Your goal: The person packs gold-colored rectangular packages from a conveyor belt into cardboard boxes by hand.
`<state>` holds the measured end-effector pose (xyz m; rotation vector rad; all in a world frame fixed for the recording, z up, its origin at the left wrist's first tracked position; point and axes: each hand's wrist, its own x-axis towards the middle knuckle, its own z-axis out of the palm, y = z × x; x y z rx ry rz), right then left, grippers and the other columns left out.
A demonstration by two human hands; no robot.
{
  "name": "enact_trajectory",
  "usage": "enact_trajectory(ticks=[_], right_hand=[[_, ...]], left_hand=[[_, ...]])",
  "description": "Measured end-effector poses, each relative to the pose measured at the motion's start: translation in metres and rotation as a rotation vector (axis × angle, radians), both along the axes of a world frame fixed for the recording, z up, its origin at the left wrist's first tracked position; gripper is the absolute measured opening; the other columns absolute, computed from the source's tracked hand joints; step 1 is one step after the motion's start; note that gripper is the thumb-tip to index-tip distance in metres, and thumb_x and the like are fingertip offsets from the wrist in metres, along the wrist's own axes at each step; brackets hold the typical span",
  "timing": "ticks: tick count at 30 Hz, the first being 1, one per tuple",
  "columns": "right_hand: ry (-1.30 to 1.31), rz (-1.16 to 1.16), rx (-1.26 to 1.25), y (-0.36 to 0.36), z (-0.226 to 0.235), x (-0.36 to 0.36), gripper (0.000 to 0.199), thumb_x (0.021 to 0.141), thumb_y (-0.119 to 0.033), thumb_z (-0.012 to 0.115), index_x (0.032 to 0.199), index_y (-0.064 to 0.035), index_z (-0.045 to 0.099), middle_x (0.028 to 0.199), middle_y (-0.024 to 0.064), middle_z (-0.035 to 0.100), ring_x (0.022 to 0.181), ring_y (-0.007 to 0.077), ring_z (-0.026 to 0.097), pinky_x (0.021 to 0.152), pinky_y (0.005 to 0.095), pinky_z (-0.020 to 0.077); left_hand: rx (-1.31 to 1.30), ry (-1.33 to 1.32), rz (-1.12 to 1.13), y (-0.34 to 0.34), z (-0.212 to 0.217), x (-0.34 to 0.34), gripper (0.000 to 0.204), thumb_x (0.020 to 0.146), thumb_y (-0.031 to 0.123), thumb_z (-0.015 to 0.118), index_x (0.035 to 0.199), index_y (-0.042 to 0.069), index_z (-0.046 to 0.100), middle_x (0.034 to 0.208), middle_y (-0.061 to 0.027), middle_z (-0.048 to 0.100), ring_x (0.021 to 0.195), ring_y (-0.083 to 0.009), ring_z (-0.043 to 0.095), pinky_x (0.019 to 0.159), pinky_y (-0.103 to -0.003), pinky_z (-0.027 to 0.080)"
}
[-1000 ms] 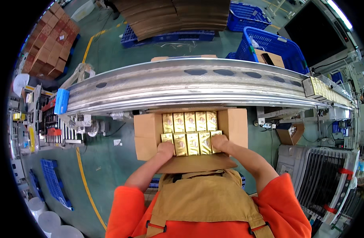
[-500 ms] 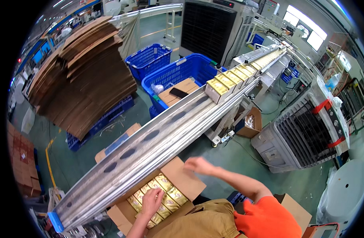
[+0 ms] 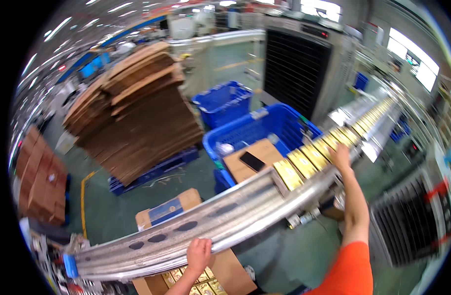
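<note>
Relocated since the earlier frame: right hand (image 3: pixel 340 157), from open carton (image 3: pixel 236 274) to row of gold boxes (image 3: pixel 315 156).
Right fingers at the row, grip unclear; left hand (image 3: pixel 199 254) curled by metal conveyor (image 3: pixel 225 216), holding unclear. Risk: uneven push could skew boxes. Carton: gold packs (image 3: pixel 204 288). Blue basket (image 3: pixel 211 142): brown box (image 3: pixel 267 153), phone (image 3: pixel 252 161).

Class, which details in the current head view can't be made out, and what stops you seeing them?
All in the head view:
Left hand: the hand itself hides whether it holds anything.
Right hand: blur and the hand itself hide whether it holds one of the gold boxes.
Open carton: the lower picture edge cuts off its near side.
Farthest boxes: too small and blurred to count.
</note>
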<state>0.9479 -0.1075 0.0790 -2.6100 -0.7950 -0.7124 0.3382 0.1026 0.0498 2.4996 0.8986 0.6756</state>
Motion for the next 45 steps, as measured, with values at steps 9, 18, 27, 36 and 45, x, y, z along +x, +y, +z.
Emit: enact_trajectory(ticks=[9,18,27,36,45], right_hand=[[0.49,-0.116,-0.276,0.036,0.028,0.028,0.095,0.07,-0.078,0.051,0.104,0.01,0.061,0.11,0.0322,0.058,0.106,0.0412,0.056,0.089,0.0448,0.0447],[0.736,0.328,-0.396,0.102,0.043,-0.126,0.089,0.053,-0.077,0.068,0.083,0.0063,0.067,0.081,0.0225,0.067,0.078,0.0314,0.067,0.071,0.0389,0.0516],[0.975,0.709,-0.21,0.214,0.021,-0.435,0.09,0.059,-0.065,0.074,0.116,0.0018,0.057,0.106,0.0215,0.065,0.1,0.0334,0.063,0.086,0.0381,0.0484],[0.82,0.752,0.099,0.168,0.038,-0.614,0.093,0.055,-0.044,0.087,0.119,0.0041,0.039,0.103,0.0225,0.063,0.094,0.0304,0.064,0.08,0.0368,0.0508],[1.222,0.655,0.095,0.08,-0.081,-0.686,0.088,0.069,-0.041,0.081,0.123,0.0084,0.031,0.108,0.0248,0.056,0.1,0.0324,0.058,0.085,0.0382,0.0483]], left_hand=[[-0.187,0.028,0.061,-0.004,0.006,0.014,0.027,0.09,0.032,0.056,0.083,0.008,0.066,0.075,-0.013,0.061,0.069,-0.0339,0.06,0.063,-0.041,0.048],[-0.54,-0.053,0.035,0.062,-0.013,0.044,0.058,0.09,0.052,0.049,0.114,-0.001,0.051,0.096,-0.0208,0.064,0.09,-0.0321,0.062,0.08,-0.04,0.047],[-0.587,0.069,0.312,0.171,-0.022,-0.161,0.097,0.065,0.072,0.065,0.126,-0.001,0.046,0.114,-0.0206,0.061,0.108,-0.0327,0.058,0.092,-0.036,0.045],[-0.401,-0.387,0.617,0.058,0.078,-0.32,0.089,0.054,0.039,0.089,0.121,0.0,0.044,0.108,-0.0144,0.06,0.101,-0.0236,0.059,0.086,-0.035,0.048],[-0.748,-0.315,0.655,-0.034,-0.067,-0.357,0.093,0.065,0.038,0.083,0.132,-0.004,0.034,0.114,-0.021,0.057,0.103,-0.0324,0.059,0.086,-0.038,0.048]])
